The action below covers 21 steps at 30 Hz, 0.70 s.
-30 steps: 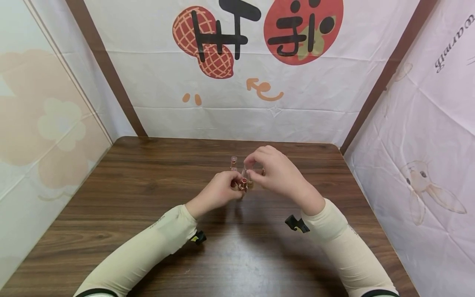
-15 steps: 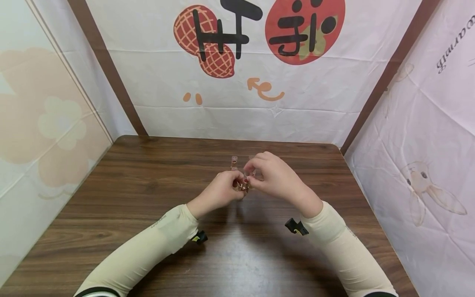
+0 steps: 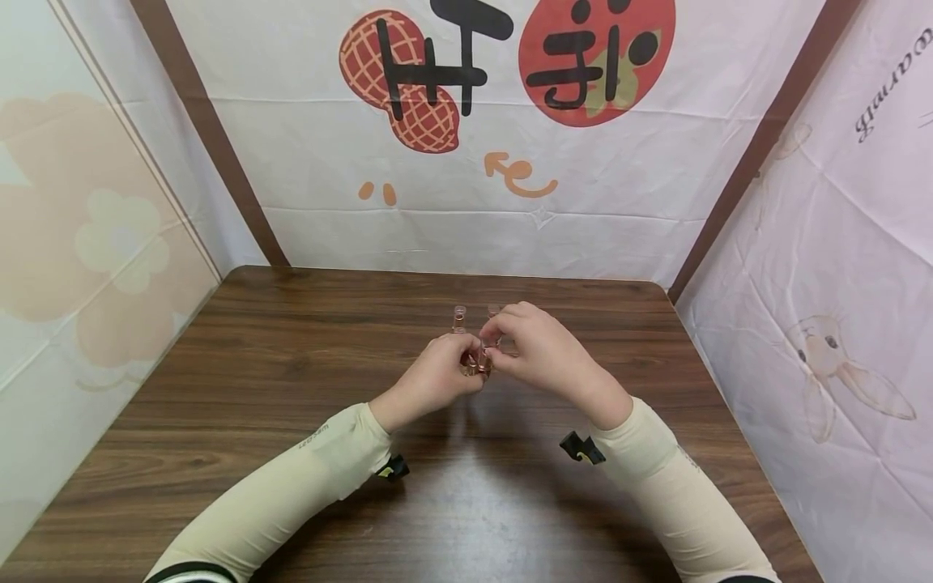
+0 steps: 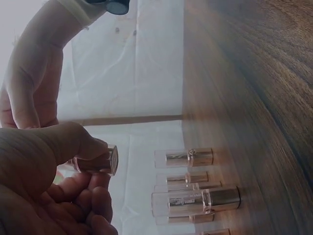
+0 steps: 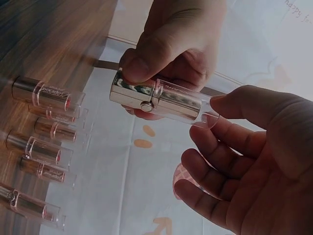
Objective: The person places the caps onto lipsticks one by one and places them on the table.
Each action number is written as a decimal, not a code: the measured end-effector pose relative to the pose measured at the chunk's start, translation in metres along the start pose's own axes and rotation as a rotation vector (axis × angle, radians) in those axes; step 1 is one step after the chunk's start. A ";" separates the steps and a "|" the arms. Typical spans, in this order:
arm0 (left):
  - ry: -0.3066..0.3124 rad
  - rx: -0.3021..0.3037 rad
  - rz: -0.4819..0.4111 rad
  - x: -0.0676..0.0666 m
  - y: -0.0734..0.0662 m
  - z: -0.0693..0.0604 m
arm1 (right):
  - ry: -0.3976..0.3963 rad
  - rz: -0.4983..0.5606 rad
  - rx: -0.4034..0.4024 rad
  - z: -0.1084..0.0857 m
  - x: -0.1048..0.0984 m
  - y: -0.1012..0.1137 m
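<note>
My left hand [image 3: 433, 371] grips the golden base of a lipstick [image 5: 129, 92] between thumb and fingers, above the table. With thumb and index finger my right hand [image 3: 545, 352] pinches the closed end of its clear cap [image 5: 208, 105]. In the right wrist view the cap sits over the tube, its rim close to the base. The other right fingers are loosely bent and touch nothing. In the left wrist view the left thumb covers part of the lipstick, and the right hand's fingertips are hidden.
Several capped lipsticks [image 4: 222, 197] stand upright close together on the wooden table [image 3: 328, 324], just beyond the hands; in the head view the hands hide most of them. A printed white cloth [image 3: 619, 202] hangs behind the table's far edge.
My right hand has moved down and slightly nearer, bringing the clear cap from above the open lipstick down over its tube. The left hand has barely moved, keeping its grip.
</note>
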<state>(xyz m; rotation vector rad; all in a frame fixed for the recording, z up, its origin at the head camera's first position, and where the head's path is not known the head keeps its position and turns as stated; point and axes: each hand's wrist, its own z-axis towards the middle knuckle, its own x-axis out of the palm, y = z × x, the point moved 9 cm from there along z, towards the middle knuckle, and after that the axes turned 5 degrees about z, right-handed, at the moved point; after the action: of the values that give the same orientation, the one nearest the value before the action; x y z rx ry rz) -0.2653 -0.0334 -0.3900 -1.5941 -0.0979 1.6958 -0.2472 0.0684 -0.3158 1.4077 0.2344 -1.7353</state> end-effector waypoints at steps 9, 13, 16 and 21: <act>-0.006 0.016 -0.023 0.001 -0.001 0.002 | 0.022 0.022 0.038 0.000 0.001 -0.005; 0.005 0.032 -0.024 0.003 -0.001 0.004 | 0.025 0.005 0.039 -0.001 0.002 -0.006; 0.000 0.052 -0.015 0.004 -0.003 0.005 | 0.029 -0.007 0.040 -0.003 0.002 -0.008; -0.010 0.077 0.007 0.006 -0.003 0.005 | 0.020 -0.014 0.046 -0.004 0.001 -0.012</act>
<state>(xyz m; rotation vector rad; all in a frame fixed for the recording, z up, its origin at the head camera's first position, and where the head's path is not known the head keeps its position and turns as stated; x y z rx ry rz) -0.2674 -0.0260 -0.3927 -1.5305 -0.0315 1.6929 -0.2524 0.0777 -0.3219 1.4604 0.2170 -1.7486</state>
